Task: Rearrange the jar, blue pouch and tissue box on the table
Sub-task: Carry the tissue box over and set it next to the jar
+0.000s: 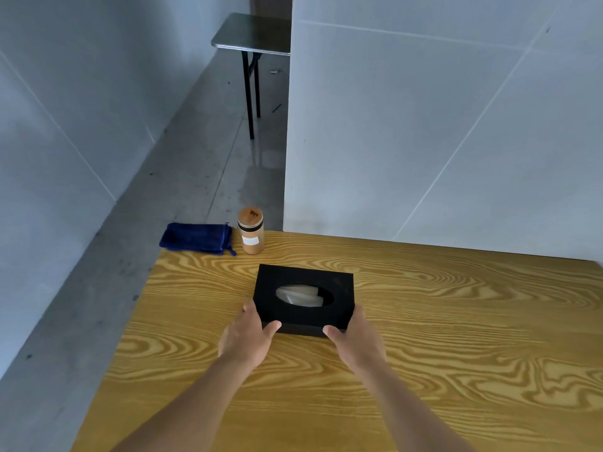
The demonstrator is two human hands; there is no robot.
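A black tissue box [339, 285] with a white tissue in its oval slot rests near the middle of the wooden table [456, 337]. My left hand [249, 337] grips its near left corner, thumb on the top edge. My right hand [357, 337] holds the near right corner the same way. At the table's far left corner stands a small brown jar [250, 231] with a wooden lid and a white label. To the left of the jar, and close beside it, lies the folded blue pouch [195, 238] at the table's edge.
A white wall panel [440, 125] rises right behind the table's far edge. Grey concrete floor [81, 288] runs along the left side. A small dark folding table [253, 35] stands farther back.
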